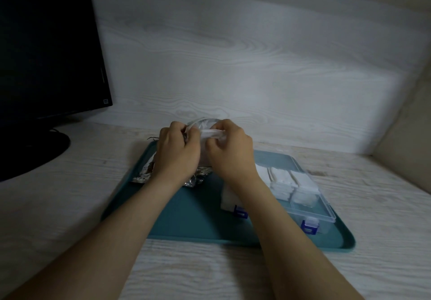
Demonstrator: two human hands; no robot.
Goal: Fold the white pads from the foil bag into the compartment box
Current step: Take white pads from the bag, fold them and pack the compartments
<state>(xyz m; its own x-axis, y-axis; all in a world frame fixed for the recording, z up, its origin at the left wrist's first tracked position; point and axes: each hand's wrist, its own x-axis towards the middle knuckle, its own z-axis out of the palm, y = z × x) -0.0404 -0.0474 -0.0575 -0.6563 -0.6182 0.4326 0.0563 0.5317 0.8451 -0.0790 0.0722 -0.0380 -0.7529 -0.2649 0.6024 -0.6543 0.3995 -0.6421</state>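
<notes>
Above the back of the teal tray (186, 213), my left hand (178, 150) and my right hand (229, 150) are raised close together. Both pinch a white pad (211, 133) stretched between them, beside the mouth of the foil bag. The crinkled foil bag (198, 178) lies on the tray under my left wrist, mostly hidden. A clear compartment box (303, 197) with blue latches sits on the tray's right side. Folded white pads (281, 186) fill its far compartments; the nearest compartment looks bare.
A black monitor (46, 49) on a round base stands at the left on the pale wood-grain table (58, 194). A light wall panel rises behind the tray. A beige surface closes the right side.
</notes>
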